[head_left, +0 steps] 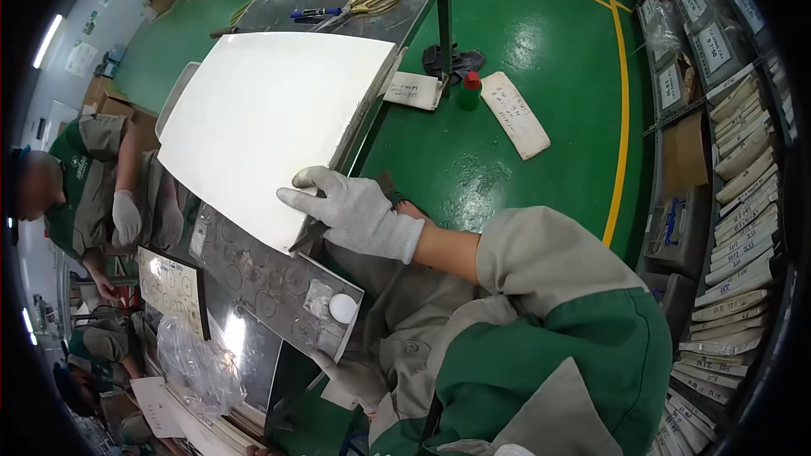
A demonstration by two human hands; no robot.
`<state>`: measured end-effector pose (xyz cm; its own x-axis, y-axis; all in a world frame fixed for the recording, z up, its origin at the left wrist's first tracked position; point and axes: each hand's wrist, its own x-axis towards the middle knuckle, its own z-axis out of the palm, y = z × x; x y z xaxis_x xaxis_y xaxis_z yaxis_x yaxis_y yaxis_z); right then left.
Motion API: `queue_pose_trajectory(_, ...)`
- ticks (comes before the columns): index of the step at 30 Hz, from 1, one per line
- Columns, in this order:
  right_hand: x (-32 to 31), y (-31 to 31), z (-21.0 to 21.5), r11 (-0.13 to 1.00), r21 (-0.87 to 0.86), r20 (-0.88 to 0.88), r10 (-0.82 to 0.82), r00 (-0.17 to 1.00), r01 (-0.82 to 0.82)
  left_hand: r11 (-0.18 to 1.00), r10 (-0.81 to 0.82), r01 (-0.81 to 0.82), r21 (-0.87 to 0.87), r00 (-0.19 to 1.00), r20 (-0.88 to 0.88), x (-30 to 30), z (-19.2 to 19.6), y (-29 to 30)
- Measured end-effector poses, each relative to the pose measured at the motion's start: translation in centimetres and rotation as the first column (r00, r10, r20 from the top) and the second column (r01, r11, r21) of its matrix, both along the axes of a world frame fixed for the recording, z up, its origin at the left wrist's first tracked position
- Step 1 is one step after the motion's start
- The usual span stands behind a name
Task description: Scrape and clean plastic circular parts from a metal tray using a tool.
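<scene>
A large white panel lies tilted across the metal table, its near corner beside my right hand. My right hand, in a pale grey glove, rests on that corner with thumb and forefinger apart on the white surface; the other fingers are partly hidden. Lower down, my gloved left hand is in shadow next to the near end of a grey metal tray. A pale flat piece shows beside it, and I cannot make out its grip. On the tray are a round white disc and a small clear bag.
Scissors and a blue marker lie on the table's far end. A red-capped green bottle and a written-on card are on the floor. Shelves of folders line the right; a co-worker sits left.
</scene>
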<state>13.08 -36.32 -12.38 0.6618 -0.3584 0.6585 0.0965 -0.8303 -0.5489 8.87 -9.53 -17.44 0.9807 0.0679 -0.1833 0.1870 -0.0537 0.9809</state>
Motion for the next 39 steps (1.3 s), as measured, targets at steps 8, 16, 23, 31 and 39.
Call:
queue_pose_trajectory(8, -0.7, -0.5, 0.7, 0.999, 0.042, 0.082, -0.034, 0.996, 0.031, 0.718, -0.060, -0.244, 0.653, 0.912, 0.406, 1.3, 0.7, -1.6)
queue_pose_trajectory(16, 0.7, 1.7, 2.5, 0.987, 0.146, -0.058, 0.081, 0.995, -0.071, 0.892, 0.323, -0.394, 0.219, 0.898, 0.298, 1.0, -0.1, 0.7)
queue_pose_trajectory(23, -3.3, 3.3, 2.4, 0.995, -0.015, 0.031, 0.096, 0.995, -0.096, 0.937, 0.134, -0.114, -0.330, 0.990, 0.037, 1.3, -1.5, 0.7)
queue_pose_trajectory(31, 0.4, 5.5, 6.3, 0.986, -0.169, -0.103, -0.013, 0.995, -0.004, 0.925, 0.234, -0.234, -0.300, 0.972, -0.036, -1.1, -3.1, 3.1)
queue_pose_trajectory(39, 2.1, 5.0, 5.8, 0.903, -0.429, -0.404, -0.214, 0.889, 0.022, 0.884, 0.051, -0.075, -0.462, 0.997, -0.064, 0.2, -3.4, 3.5)
